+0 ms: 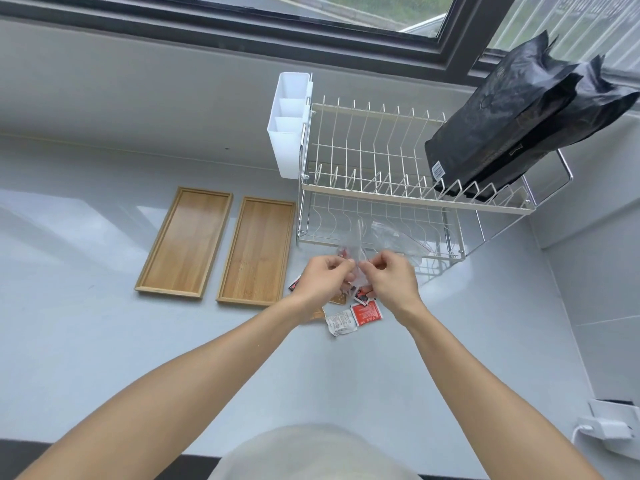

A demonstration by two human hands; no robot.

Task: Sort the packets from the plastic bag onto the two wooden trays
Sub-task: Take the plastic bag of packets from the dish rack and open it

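Both hands meet over the pale bench [104,358], just in front of the wire dish rack [381,188]. The left hand [323,277] and the right hand [389,277] each pinch a fold of the clear plastic bag [356,252], fingers closed on the film, with the bag bunched up between them and its loose end trailing back toward the rack's lower tier. Something red shows through the film near the left fingertips, though the plastic is too crumpled to say what exactly.

Under and around the hands a scatter of packets lies on the bench. A red packet [367,313] sits flat below the right wrist, touching a white crumpled packet [339,323] beside it. Another red-and-black packet [295,284] pokes out at the left hand's outer edge, and a tan packet [337,299] is partly hidden between the wrists.

To the left stand the two wooden trays side by side, long sides nearly parallel, both bare: the left tray [185,242] and the right tray [258,251], the latter near the rack's corner.

On the rack's upper tier two black pouches [512,123] lean among the wires, and a white cutlery holder [289,126] hangs on its left end.
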